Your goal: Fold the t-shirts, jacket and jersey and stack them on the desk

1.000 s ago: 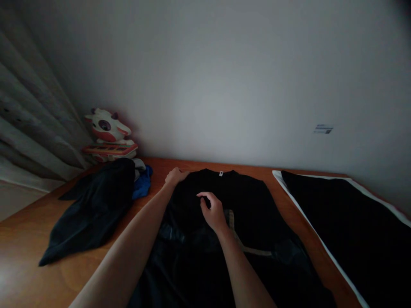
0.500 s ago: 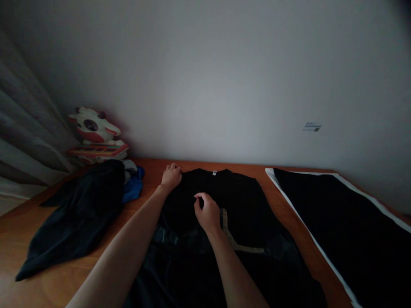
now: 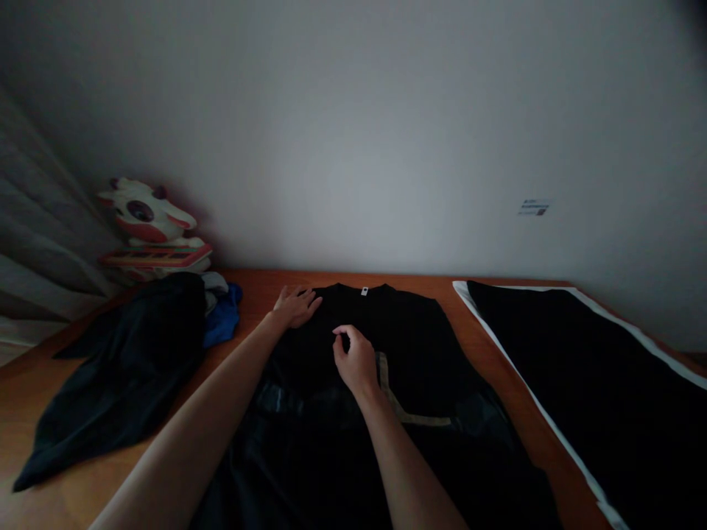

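Left hand [image 3: 297,306] spread, right hand [image 3: 356,362] loosely curled, I'd smooth the black cloth shirt [image 3: 412,327] toward the brown wooden table [image 3: 255,281]'s far edge.

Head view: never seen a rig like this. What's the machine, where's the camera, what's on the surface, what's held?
There's no machine: these are a person's two bare hands. The only camera sits on the person's head, looking forward and down, so both forearms reach in from the bottom.

On the wooden surface, a black shirt lies spread out in the middle. To its left are a dark heap of cloth, a blue cloth and a cow toy; to its right, a black cloth with white edges.

The left hand lies flat at the shirt's shoulder. The right hand is curled over the shirt; whether it touches or grips fabric isn't clear.
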### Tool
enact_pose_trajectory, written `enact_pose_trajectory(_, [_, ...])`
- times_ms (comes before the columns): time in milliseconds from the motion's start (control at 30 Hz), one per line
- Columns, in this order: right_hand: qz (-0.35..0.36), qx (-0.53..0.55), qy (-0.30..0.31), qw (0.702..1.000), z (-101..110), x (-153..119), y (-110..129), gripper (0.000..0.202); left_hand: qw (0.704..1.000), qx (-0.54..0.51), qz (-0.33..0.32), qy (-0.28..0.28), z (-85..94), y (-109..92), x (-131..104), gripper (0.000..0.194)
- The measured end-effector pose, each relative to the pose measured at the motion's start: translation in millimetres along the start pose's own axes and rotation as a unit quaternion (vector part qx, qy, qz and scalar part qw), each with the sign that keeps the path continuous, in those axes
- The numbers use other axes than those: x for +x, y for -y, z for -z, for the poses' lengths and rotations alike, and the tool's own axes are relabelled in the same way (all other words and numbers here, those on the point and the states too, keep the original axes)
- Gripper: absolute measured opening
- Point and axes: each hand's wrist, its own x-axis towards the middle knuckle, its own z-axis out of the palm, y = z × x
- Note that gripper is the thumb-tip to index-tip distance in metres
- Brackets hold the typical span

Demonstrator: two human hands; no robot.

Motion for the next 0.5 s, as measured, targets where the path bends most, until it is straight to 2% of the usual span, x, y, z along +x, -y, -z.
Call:
enact_pose_trajectory(167, [-0.010,-0.009,-0.015,1.000,-1.2,-0.1,-1.0,0.022,1.000,0.012,0.007,-0.005,-1.2,-9.0,10.8,0.054])
enact_pose_trajectory(333, [-0.001,-0.095,-0.010,0.995,-1.0,-1.1,-1.3,0.024,0.999,0.002,-0.037,-0.011,-12.1,-28.0,17.2,0.053])
enact_pose_trajectory(500, [-0.008,-0.149,-0.012,0.989,-0.2,-0.8,-5.5,0.026,0.999,-0.016,-0.025,-0.011,-22.4,-27.7,21.4,0.061])
